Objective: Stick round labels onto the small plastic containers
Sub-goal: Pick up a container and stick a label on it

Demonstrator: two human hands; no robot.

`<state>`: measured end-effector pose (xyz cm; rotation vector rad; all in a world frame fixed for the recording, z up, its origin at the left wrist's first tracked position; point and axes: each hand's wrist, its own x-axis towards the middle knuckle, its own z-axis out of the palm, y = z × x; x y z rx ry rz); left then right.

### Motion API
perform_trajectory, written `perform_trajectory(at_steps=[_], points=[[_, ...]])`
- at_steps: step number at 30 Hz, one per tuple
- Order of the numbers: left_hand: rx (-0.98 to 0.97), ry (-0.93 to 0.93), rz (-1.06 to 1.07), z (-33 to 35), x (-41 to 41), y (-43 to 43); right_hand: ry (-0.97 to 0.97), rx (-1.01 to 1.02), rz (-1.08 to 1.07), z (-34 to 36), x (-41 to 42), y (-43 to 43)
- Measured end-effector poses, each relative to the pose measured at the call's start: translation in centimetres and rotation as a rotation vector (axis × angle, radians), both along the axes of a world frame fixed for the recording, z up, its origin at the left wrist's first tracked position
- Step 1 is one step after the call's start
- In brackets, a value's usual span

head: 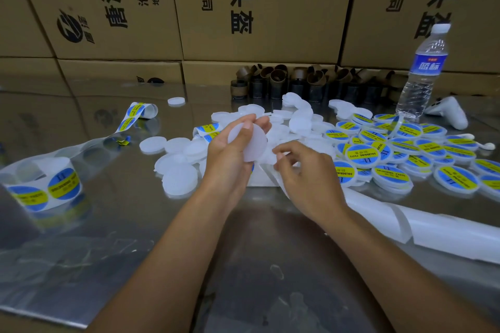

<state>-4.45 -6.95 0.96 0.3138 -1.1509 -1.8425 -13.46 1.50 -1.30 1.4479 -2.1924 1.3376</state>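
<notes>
container (253, 146) gripped by left hand (227, 161).

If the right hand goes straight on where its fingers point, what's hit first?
Probably the blank container held in the left hand, just up-left of the right hand; depth is unclear.

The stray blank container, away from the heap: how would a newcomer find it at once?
Start at the cardboard boxes behind the shiny table. In front of them, a curled label strip lies left of the white heap; the stray blank container sits just right of that curl. It alone lies flat with nothing touching it.
</notes>
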Motion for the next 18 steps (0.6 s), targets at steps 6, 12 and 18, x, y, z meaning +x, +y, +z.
perform_trajectory(at_steps=[6, 12, 18], points=[[0.100, 0.084, 0.015, 0.4, 0.2, 0.0, 0.518, 0.376, -0.124, -0.2, 0.2, -0.1], [0.109, 0.059, 0.045, 0.5, 0.2, 0.2, 0.536, 0.435, -0.143, 0.1, 1.0, -0.5], [0.071, 0.030, 0.070, 0.5, 0.3, 0.4, 0.373, 0.277, -0.167, 0.3, 0.2, -0.1]])
